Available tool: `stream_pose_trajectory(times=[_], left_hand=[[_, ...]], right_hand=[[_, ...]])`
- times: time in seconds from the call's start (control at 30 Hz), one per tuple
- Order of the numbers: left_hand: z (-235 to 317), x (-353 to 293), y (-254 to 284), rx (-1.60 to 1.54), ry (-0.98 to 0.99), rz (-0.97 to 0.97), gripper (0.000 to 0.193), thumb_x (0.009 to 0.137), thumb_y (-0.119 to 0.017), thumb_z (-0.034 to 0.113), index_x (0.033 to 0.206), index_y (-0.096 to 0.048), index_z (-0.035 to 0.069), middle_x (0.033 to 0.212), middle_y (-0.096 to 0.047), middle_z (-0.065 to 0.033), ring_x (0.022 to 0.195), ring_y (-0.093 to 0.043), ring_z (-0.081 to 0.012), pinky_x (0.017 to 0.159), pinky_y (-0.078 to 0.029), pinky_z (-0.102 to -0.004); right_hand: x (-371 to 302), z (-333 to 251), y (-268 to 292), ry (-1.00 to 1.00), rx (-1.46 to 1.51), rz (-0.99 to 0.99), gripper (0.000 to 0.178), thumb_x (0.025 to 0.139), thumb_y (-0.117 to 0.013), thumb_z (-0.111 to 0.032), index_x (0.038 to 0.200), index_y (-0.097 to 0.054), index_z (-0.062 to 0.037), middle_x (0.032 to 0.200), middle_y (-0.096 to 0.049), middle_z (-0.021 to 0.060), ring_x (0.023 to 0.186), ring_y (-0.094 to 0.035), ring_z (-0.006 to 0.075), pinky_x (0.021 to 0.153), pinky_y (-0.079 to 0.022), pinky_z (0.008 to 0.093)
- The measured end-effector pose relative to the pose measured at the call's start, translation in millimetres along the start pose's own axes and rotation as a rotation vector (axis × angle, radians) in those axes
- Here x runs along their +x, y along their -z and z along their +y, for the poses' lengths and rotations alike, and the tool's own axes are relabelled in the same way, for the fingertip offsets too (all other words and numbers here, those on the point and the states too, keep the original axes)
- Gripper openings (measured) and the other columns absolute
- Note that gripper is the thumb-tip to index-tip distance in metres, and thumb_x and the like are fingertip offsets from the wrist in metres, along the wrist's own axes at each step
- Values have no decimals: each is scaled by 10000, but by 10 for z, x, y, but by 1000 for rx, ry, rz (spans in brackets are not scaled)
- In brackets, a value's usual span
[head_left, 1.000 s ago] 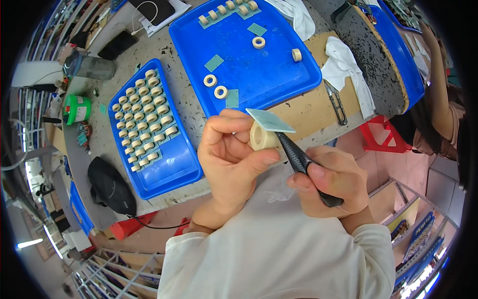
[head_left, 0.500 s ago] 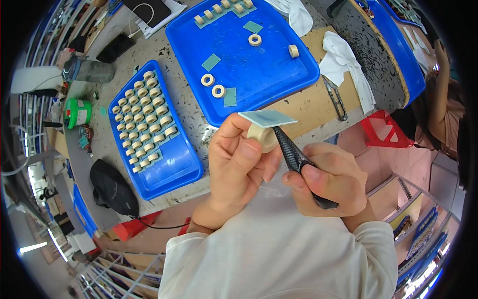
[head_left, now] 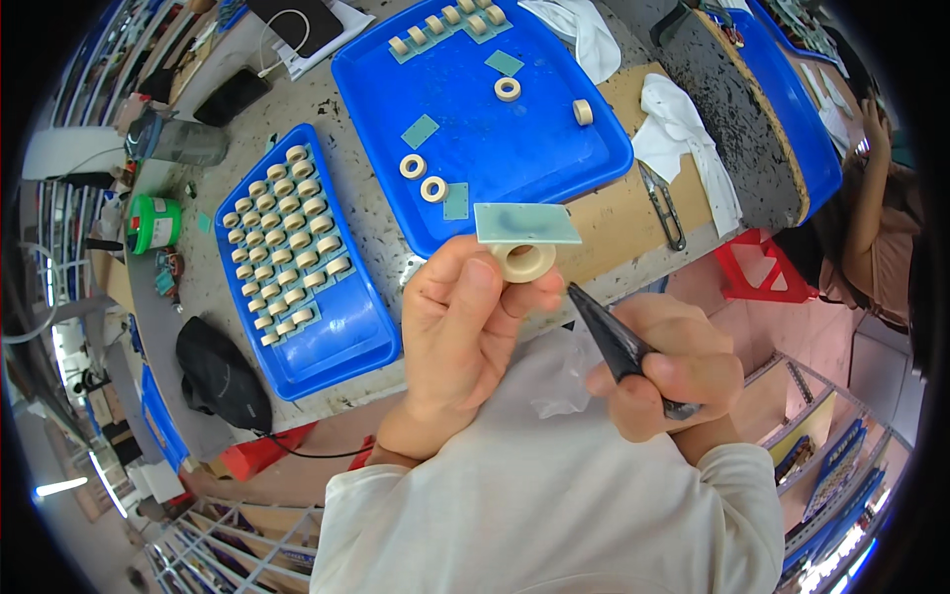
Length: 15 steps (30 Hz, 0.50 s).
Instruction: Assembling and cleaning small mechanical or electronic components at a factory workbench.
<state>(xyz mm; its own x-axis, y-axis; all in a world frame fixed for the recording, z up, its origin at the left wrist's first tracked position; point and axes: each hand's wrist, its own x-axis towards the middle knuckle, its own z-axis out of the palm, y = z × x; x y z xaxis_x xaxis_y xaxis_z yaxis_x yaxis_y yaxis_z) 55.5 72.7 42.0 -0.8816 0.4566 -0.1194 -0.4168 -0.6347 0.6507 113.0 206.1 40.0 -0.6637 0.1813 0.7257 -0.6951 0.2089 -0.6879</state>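
My left hand (head_left: 450,342) is closed on a thick cream ring (head_left: 526,269), its hole turned toward me. A thin pale-green plate (head_left: 529,224) lies against the ring's top, with a dark curved mark showing on its face. In my right hand (head_left: 683,371) is a black cone-shaped squeeze bag (head_left: 606,332), gripped by its thick end. The tapered tip points up and left, just right of my left fingertips and apart from the ring. What the left fingers behind the ring touch is partly hidden.
A large blue tray (head_left: 475,213) ahead holds loose rings and green plates. Left of it, a smaller blue tray (head_left: 336,361) carries rows of rings on plates. Tweezers-like metal pliers (head_left: 665,208), white cloths (head_left: 688,124) and a green tub (head_left: 155,223) lie around. Another person's arm (head_left: 871,188) shows at right.
The black bag's tip has drawn away from the ring and plate, down and right with my right hand. My left hand has turned the ring and plate, so more of the plate's marked face shows.
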Motion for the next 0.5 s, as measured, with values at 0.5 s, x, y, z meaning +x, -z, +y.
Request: stream_pose_trajectory(times=[0.5], left_hand=[[74,87,103,-361,187,1,247,787,-525,45,1013,-426,54,889,-545,-116,718,-560,-161,577,-474,-237]], right_hand=[[41,52,-28,71,62,-75,430,587,-692,22,959,-485,-41,647,-502,63,451,-477,193,389,-380,296]])
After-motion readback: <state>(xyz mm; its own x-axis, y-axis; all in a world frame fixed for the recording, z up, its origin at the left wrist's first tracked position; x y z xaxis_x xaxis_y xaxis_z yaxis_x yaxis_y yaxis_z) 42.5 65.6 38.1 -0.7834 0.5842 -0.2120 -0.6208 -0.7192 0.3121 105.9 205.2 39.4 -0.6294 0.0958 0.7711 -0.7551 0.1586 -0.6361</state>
